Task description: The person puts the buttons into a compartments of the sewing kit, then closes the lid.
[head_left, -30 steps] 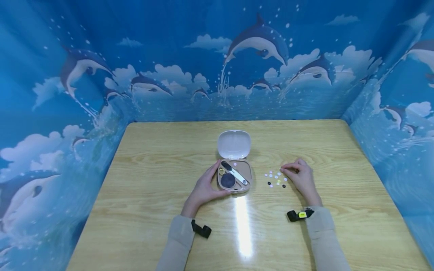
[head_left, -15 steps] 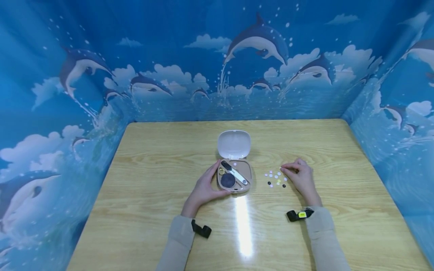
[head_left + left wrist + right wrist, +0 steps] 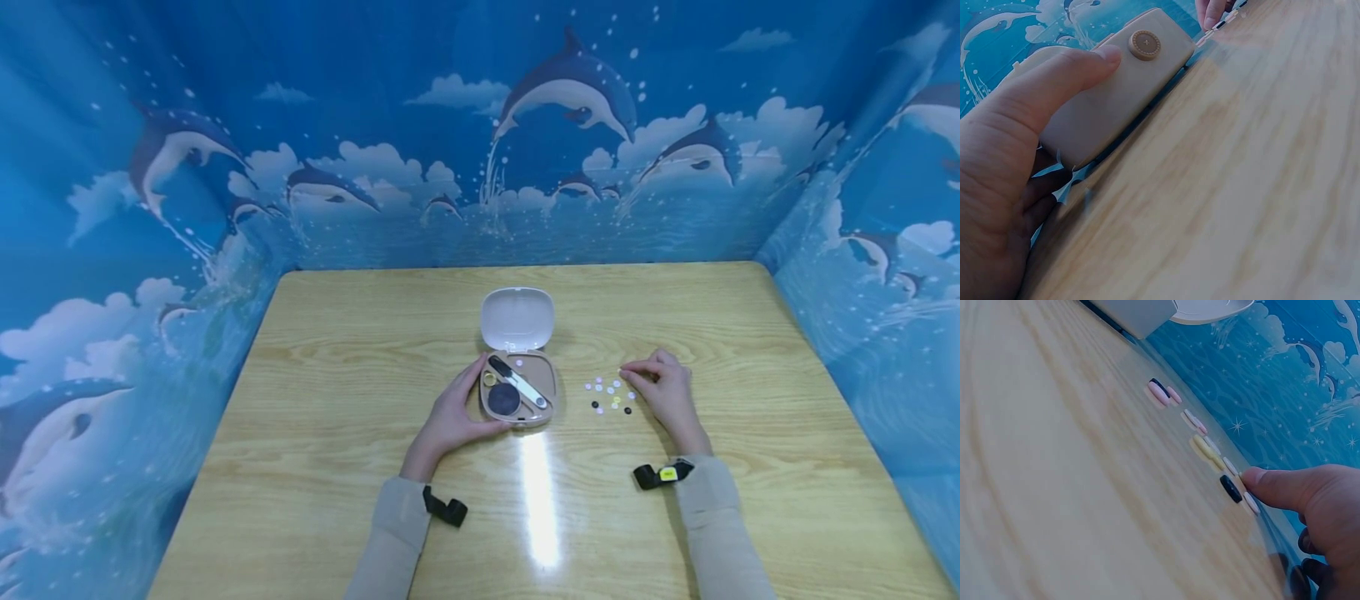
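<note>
In the head view my left hand (image 3: 453, 417) grips the left side of an open beige case (image 3: 553, 379), thumb at its front and fingers at the back corner. The case's white lid (image 3: 517, 319) stands raised behind it. Inside lie a long black-and-white tool (image 3: 519, 382), a dark round disc (image 3: 504, 400), a small gold ring (image 3: 490, 379) and a pink button (image 3: 520, 363). My right hand (image 3: 667, 396) pinches a small pale button (image 3: 620, 372) at its fingertips, low over the table. Beside it lie several loose buttons, among them a yellow button (image 3: 1202, 449) and a black button (image 3: 1230, 489).
The wooden table (image 3: 337, 350) reaches back to a blue curtain (image 3: 420, 225) printed with dolphins. A round knob (image 3: 1145, 45) shows on the front of the case in the left wrist view. A black wrist camera (image 3: 446, 507) sits on the left wrist, another on the right.
</note>
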A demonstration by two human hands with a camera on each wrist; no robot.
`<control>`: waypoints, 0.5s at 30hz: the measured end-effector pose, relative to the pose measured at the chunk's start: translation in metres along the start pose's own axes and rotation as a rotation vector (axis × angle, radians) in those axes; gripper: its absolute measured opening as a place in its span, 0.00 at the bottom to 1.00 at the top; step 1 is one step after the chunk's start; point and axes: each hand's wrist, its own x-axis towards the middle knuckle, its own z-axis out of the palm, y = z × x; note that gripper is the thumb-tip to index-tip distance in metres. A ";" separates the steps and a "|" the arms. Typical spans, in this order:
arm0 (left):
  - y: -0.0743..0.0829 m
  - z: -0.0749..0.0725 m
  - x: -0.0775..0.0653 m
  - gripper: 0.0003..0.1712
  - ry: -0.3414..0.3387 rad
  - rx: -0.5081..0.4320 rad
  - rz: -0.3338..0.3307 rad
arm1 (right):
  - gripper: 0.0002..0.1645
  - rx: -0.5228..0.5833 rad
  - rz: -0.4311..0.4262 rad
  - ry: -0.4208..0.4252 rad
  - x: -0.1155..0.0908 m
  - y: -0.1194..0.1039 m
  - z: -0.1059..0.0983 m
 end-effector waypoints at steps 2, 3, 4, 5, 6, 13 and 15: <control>0.000 0.000 0.000 0.70 -0.001 0.003 0.000 | 0.04 0.000 0.000 -0.003 0.000 0.000 0.000; 0.000 0.000 0.000 0.70 -0.002 0.003 0.000 | 0.04 0.002 0.002 -0.005 0.000 0.000 0.000; 0.000 0.000 0.000 0.70 -0.002 0.003 -0.002 | 0.04 0.005 0.005 -0.006 0.000 0.000 0.000; 0.001 -0.001 0.000 0.70 -0.003 0.002 -0.003 | 0.04 0.007 0.010 -0.007 0.000 0.000 0.000; 0.001 -0.001 0.000 0.70 -0.004 0.001 -0.003 | 0.04 0.011 0.016 -0.009 0.000 0.000 0.000; 0.000 -0.001 0.000 0.70 -0.007 0.004 -0.012 | 0.08 0.026 0.069 -0.021 0.000 -0.002 -0.001; 0.001 -0.001 0.000 0.71 -0.008 0.005 -0.013 | 0.08 0.042 0.083 -0.016 0.001 -0.003 -0.001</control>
